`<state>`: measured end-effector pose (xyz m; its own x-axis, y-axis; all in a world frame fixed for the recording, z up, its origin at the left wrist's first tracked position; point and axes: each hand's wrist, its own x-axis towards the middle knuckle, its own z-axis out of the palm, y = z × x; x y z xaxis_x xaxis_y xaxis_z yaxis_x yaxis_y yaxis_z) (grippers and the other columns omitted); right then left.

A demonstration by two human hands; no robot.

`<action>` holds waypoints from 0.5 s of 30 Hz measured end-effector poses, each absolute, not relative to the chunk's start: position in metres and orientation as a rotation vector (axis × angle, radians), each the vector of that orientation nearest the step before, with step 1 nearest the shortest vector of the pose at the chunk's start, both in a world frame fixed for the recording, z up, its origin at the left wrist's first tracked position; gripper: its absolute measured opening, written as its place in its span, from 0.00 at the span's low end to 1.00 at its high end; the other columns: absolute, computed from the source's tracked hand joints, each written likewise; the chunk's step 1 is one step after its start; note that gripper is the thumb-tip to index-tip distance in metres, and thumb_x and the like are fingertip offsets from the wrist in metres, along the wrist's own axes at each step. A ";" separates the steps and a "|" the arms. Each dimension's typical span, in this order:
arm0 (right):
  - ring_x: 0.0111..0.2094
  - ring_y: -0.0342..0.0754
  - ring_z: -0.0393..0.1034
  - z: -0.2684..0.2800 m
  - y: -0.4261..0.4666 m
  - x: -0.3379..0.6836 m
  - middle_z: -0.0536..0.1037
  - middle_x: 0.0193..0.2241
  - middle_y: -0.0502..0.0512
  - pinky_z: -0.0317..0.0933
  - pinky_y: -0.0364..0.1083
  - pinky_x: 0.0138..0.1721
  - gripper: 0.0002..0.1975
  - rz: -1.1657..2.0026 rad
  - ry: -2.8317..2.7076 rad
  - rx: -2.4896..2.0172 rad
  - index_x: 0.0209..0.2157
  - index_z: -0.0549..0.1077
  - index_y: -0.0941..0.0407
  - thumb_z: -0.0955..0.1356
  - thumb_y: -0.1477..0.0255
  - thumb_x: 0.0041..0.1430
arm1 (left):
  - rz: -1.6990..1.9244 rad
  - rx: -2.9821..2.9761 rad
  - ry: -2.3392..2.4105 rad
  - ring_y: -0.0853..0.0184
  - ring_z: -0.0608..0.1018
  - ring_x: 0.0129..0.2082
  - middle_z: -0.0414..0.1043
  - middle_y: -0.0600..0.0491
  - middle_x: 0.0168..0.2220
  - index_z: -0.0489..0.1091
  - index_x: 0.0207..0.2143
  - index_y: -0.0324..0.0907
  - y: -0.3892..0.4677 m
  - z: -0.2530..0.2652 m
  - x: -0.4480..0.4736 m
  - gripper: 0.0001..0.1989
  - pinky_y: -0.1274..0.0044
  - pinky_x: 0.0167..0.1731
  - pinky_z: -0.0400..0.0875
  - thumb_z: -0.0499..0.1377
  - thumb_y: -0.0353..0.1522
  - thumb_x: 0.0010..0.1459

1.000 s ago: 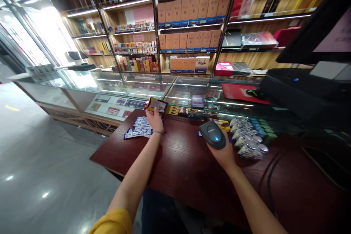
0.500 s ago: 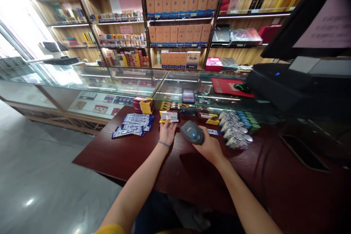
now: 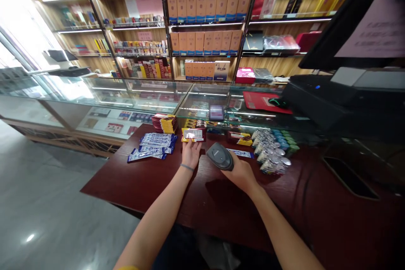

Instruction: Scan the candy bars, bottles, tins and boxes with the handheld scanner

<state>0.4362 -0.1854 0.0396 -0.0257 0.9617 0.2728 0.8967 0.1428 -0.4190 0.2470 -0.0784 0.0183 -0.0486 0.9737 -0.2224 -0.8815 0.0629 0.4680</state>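
Observation:
My left hand holds a flat red-and-yellow packet by its near edge, its pale label side facing me. A dark grey barcode scanner is gripped in my right hand, its head turned toward the packet with a gap between them. Left of my left hand lies a loose pile of blue-and-white sachets. Behind that pile stands a stack of red-and-yellow packets. One more blue-and-white sachet lies just beyond my right hand, with a few red-and-yellow packets behind it.
Several silver-lidded containers and green-blue packages stand on the right of the dark red table. Farther right are a phone and a monitor. A glass display counter runs behind.
The blue light on the scanner has gone out. My right hand and the scanner have shifted slightly left and down; my left hand still holds the packet. The view has shifted a little.

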 end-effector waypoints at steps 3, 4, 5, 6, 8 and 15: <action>0.38 0.62 0.82 0.043 -0.186 0.437 0.85 0.36 0.56 0.63 0.48 0.34 0.28 0.239 -1.926 -1.774 0.57 0.66 0.52 0.70 0.64 0.55 | 1.515 0.231 0.566 0.68 0.82 0.46 0.77 0.50 0.52 0.68 0.52 0.50 -0.077 0.016 0.246 0.13 0.65 0.57 0.73 0.54 0.27 0.69; 0.38 0.62 0.82 0.045 -0.187 0.437 0.85 0.37 0.56 0.63 0.48 0.34 0.28 0.258 -1.914 -1.770 0.57 0.66 0.52 0.70 0.64 0.55 | 1.509 0.251 0.566 0.69 0.82 0.46 0.77 0.51 0.52 0.68 0.52 0.50 -0.076 0.015 0.246 0.13 0.66 0.57 0.73 0.56 0.26 0.68; 0.39 0.61 0.82 0.047 -0.187 0.437 0.85 0.37 0.55 0.63 0.48 0.34 0.28 0.280 -1.901 -1.764 0.57 0.66 0.51 0.70 0.64 0.54 | 1.506 0.275 0.563 0.69 0.81 0.47 0.77 0.51 0.51 0.68 0.51 0.50 -0.075 0.014 0.246 0.13 0.66 0.57 0.73 0.57 0.26 0.67; 0.39 0.61 0.82 0.049 -0.188 0.437 0.85 0.37 0.55 0.62 0.47 0.34 0.27 0.303 -1.882 -1.761 0.56 0.66 0.51 0.70 0.64 0.54 | 1.505 0.300 0.560 0.69 0.81 0.47 0.77 0.51 0.51 0.68 0.51 0.50 -0.075 0.013 0.246 0.14 0.67 0.57 0.73 0.58 0.26 0.66; 0.39 0.61 0.81 0.053 -0.188 0.437 0.84 0.36 0.54 0.62 0.47 0.34 0.24 0.340 -1.826 -1.759 0.53 0.67 0.50 0.70 0.64 0.54 | 1.505 0.352 0.561 0.69 0.81 0.47 0.78 0.52 0.49 0.69 0.49 0.49 -0.074 0.010 0.246 0.14 0.67 0.56 0.73 0.60 0.25 0.64; 0.40 0.60 0.81 0.057 -0.188 0.445 0.83 0.35 0.53 0.67 0.47 0.35 0.19 0.355 -1.500 -1.674 0.46 0.70 0.49 0.71 0.61 0.52 | 1.490 0.640 0.668 0.71 0.80 0.37 0.78 0.53 0.41 0.70 0.46 0.45 -0.077 0.011 0.251 0.18 0.74 0.44 0.75 0.70 0.34 0.54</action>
<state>0.4449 -0.1876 0.0566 0.2440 0.9179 0.3129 0.6798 0.0682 -0.7303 0.2512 -0.0769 0.0106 -0.0244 0.9997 -0.0080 -0.6714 -0.0105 0.7410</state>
